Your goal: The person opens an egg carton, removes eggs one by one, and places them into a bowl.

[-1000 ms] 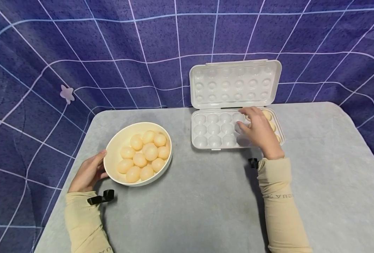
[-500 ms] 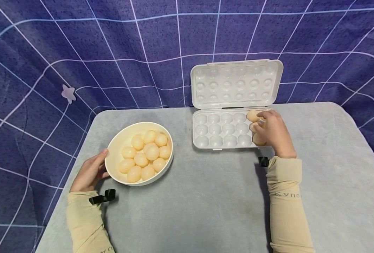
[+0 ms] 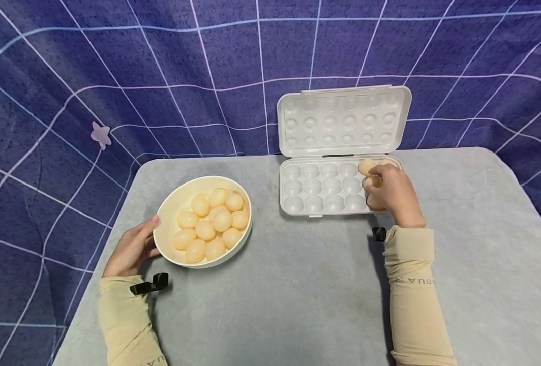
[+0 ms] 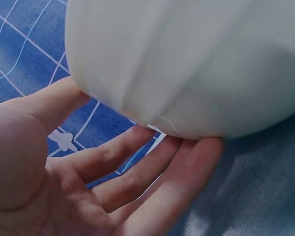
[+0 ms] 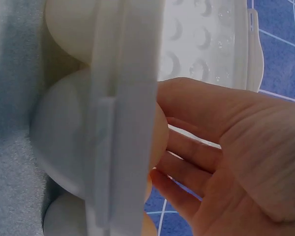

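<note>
My left hand [image 3: 130,246] holds the left side of a white bowl [image 3: 166,211], thumb at the rim. In the left wrist view its fingertips touch the bowl's underside. Several pale yellow eggs [image 3: 205,230] lie heaped inside. At the back right, a white plastic egg carton [image 3: 330,187] stands with its lid up. Over its right end, my right hand [image 3: 397,195] curls thumb and fingers round an egg [image 5: 160,129] in the middle row, which sits in its pocket. Other eggs [image 3: 366,166] fill pockets beside it, some hidden under the hand.
The carton's lid [image 3: 343,114] leans up against a blue gridded cloth [image 3: 206,61] behind the grey table [image 3: 270,284]. A pale star-shaped piece [image 3: 100,135] hangs on the cloth at left. Several pockets in the carton's left part hold no eggs.
My right hand has moved right, from above the carton's middle pockets to the eggs at its right end, and has closed round one. The left hand stays on the bowl.
</note>
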### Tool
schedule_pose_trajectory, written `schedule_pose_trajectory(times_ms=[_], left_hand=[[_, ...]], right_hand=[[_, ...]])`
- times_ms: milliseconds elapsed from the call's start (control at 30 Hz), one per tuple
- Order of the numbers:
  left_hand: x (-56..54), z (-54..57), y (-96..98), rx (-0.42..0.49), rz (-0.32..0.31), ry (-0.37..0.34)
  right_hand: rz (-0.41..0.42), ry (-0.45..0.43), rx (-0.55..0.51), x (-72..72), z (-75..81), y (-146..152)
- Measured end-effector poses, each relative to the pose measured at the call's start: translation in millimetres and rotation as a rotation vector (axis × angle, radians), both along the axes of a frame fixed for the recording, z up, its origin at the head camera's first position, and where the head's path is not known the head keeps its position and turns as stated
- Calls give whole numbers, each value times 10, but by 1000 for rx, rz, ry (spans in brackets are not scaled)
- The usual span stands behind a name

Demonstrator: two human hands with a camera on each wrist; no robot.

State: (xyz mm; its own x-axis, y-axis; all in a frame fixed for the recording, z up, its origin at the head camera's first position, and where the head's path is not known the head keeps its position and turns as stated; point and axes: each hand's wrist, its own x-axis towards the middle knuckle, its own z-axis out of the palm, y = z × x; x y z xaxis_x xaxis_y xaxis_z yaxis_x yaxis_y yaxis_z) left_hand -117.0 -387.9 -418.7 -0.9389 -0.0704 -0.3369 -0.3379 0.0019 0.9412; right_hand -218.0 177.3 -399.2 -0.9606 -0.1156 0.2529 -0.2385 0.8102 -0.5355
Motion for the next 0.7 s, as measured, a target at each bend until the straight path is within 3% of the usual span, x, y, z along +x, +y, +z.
schedule_pose_trajectory(times_ms=[267, 700], left_hand=[[-2, -15, -2, 8, -2, 8], [-5, -14, -3, -1, 9, 6]], right_hand=[[-22, 9, 27, 5, -17, -5], [-15, 73, -80, 32, 87, -55]])
